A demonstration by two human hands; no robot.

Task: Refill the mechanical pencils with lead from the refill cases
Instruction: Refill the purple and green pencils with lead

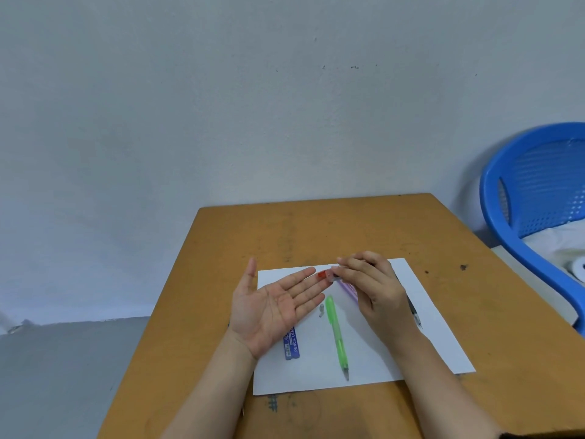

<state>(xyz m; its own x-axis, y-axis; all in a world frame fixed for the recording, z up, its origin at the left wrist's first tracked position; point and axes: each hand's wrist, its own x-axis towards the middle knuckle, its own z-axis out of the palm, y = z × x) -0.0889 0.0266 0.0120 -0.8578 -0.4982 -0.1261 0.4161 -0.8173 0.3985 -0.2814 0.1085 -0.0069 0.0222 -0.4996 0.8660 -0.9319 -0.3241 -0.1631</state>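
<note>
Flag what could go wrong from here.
1. The clear lead refill case with a red end, pinched in the right hand, sits at the fingertips of the left hand, not over the palm; leads may spill past onto the white paper sheet.
2. The small grey cap lies loose beside the green plastic mechanical pencil; a hand could knock it away.

Soft, even, cool light, moderately bright, its direction hard to tell. Only faint, fuzzy-edged shadows on the white paper [376,353] and the table [221,248]. Pale wall [190,106] shading darker toward the corners. Wide-angle stretch at the edges, bending the blue chair [519,191]. Slightly soft throughout, fine detail smeared; fingertips of the right hand [373,289] a little blurred.
</note>
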